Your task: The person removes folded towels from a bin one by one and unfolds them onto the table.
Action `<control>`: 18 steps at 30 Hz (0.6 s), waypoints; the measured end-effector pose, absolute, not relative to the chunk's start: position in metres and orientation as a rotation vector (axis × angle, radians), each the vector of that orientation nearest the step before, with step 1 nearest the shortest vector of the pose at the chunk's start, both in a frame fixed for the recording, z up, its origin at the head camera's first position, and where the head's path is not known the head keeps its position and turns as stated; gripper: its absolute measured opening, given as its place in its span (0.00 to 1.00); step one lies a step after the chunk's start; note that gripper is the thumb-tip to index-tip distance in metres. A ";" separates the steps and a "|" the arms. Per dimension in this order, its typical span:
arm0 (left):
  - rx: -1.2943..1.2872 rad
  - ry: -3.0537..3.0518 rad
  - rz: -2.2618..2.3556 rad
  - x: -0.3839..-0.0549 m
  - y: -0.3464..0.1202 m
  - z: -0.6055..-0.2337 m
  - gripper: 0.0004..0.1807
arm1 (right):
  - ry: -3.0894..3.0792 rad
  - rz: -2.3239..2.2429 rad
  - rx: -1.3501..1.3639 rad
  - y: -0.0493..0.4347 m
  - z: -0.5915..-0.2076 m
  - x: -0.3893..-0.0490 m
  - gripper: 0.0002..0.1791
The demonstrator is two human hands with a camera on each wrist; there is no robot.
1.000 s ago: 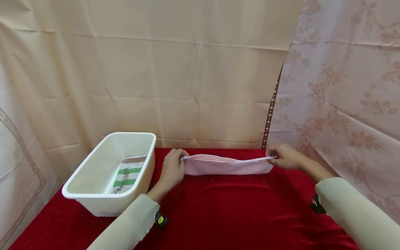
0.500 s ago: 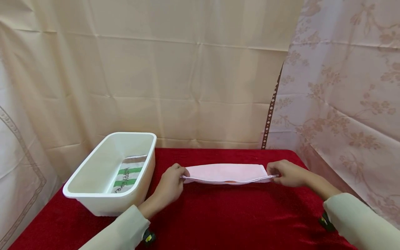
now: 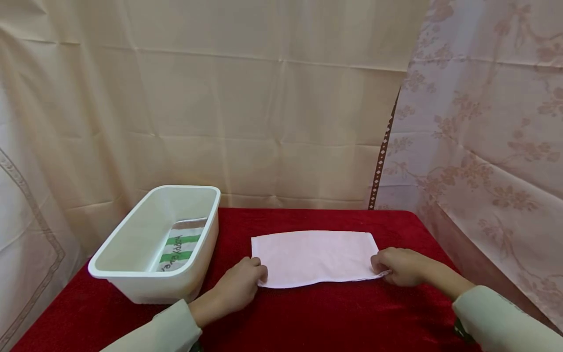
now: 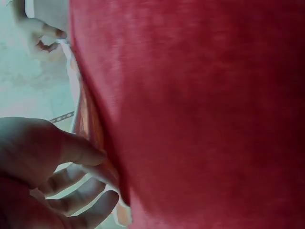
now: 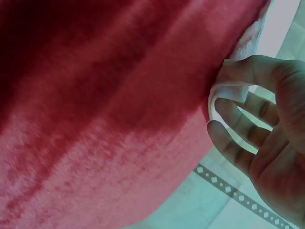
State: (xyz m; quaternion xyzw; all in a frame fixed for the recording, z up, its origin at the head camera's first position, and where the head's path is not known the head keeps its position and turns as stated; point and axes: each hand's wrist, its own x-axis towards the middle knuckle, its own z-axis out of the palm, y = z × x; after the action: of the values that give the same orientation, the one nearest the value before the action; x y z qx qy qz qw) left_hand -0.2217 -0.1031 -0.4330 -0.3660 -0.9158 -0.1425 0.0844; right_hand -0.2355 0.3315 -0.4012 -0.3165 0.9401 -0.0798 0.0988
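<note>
A pale pink towel (image 3: pixel 314 256), folded into a rectangle, lies over the red cloth in the head view. My left hand (image 3: pixel 243 281) pinches its near left corner between thumb and fingers. At the near right corner my right hand (image 3: pixel 402 266) pinches the edge the same way. In the left wrist view the towel's edge (image 4: pixel 83 114) shows orange inside the fold, with the left thumb (image 4: pixel 83 151) on it. The right wrist view has the white-edged corner (image 5: pixel 231 90) held between thumb and fingers.
Left of the towel stands a white plastic tub (image 3: pixel 154 275). Inside it lies a folded cloth (image 3: pixel 182 244) with green and brown stripes and lettering. Red velvet (image 3: pixel 316 318) covers the table, and beige curtains (image 3: pixel 246 107) hang behind.
Both hands have drawn the towel's held edge toward the body and lowered it. The towel now spreads as a wider rectangle, its fold opening turned out of sight in the head view.
</note>
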 end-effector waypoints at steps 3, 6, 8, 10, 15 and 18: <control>-1.146 -2.754 -0.401 -0.221 -0.106 -0.437 0.09 | 2.768 -0.193 -0.924 0.330 -0.407 -0.232 0.18; -1.191 -2.803 -0.421 -0.221 -0.108 -0.437 0.08 | 2.732 -0.235 -0.952 0.331 -0.410 -0.230 0.17; -1.214 -2.857 -0.459 -0.224 -0.111 -0.435 0.08 | 2.686 -0.326 -0.976 0.334 -0.408 -0.230 0.16; -1.223 -2.901 -0.521 -0.227 -0.112 -0.431 0.09 | 2.632 -0.432 -0.999 0.337 -0.405 -0.232 0.13; -0.982 -2.926 -0.732 -0.236 -0.111 -0.428 0.09 | 2.616 -0.599 -0.956 0.345 -0.401 -0.241 0.06; -0.705 -2.913 -0.885 -0.242 -0.108 -0.432 0.10 | 2.714 -0.637 -0.876 0.348 -0.401 -0.250 0.02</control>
State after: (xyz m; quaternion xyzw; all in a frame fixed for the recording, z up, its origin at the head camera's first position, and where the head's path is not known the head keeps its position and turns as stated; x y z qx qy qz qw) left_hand -0.2420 -0.1079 -0.4321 -0.2256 -0.9321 -0.2832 0.0082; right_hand -0.2503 0.3478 -0.4013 -0.2981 0.9231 -0.2168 0.1095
